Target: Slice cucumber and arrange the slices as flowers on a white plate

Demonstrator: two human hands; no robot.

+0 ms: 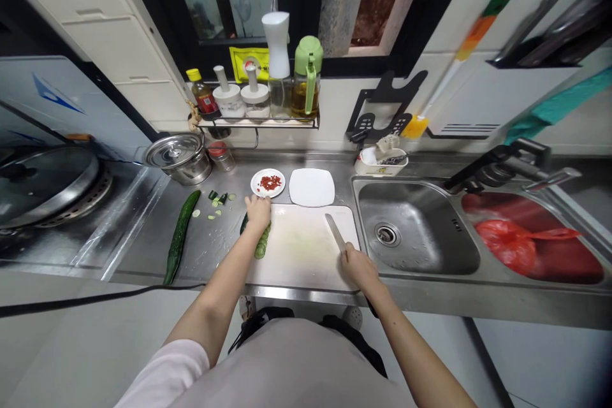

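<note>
My right hand point(359, 268) is wrapped round the handle of a kitchen knife point(335, 233), whose blade lies over the right side of the white cutting board point(306, 268). At the board's far left corner is my left hand point(259, 211), fingers somewhat spread, close to the near rim of a small white plate point(255, 190) bearing chopped red pieces, seemingly chili point(270, 182). A row of cucumber slices point(262, 243) lies along the board's left edge, partly hidden under my left hand and wrist. Further left, a whole cucumber point(180, 236) rests on the steel counter.
Cucumber scraps point(218, 199) lie left of the board. An empty-looking square white plate point(312, 187) stands behind it. A steel pot point(179, 156) and a lidded pan point(48, 185) are leftward. Right is the sink point(411, 229), beside a red bag point(509, 245). Above hangs a condiment rack point(268, 122).
</note>
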